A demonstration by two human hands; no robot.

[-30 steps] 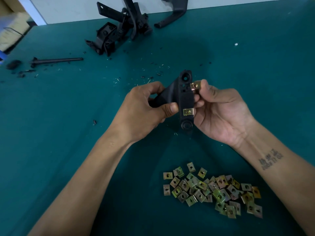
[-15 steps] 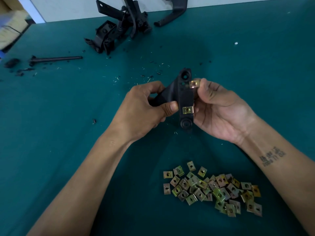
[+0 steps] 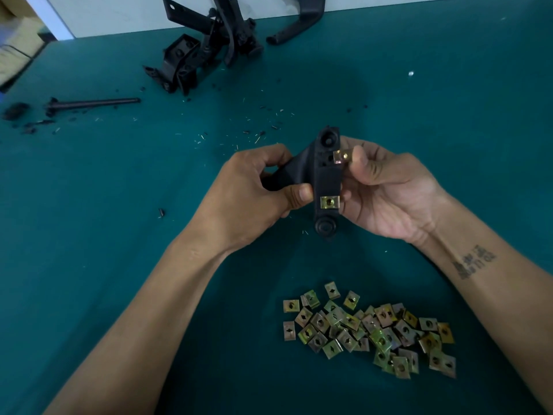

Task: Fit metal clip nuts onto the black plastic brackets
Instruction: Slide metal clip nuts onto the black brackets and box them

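Behind left hand [image 3: 254, 193], bracket [image 3: 326, 178] half-hidden

A big teal surface [image 3: 449, 145] fills most of the view. A thin dark rod [image 3: 95, 102] lies flat on its far left side. Just left of the rod sits a small dark lump [image 3: 14, 110], and dark crumbs [image 3: 36, 125] lie near it. Tiny black bits and pale slivers [image 3: 257, 136] are sprinkled over the middle of the surface. One small black bit [image 3: 161, 212] lies alone on the left. A little white speck [image 3: 411, 73] sits far off to the right. Behind the surface runs a pale wall [image 3: 119, 13]. In the top left corner there is a blurry tan box [image 3: 18, 49].
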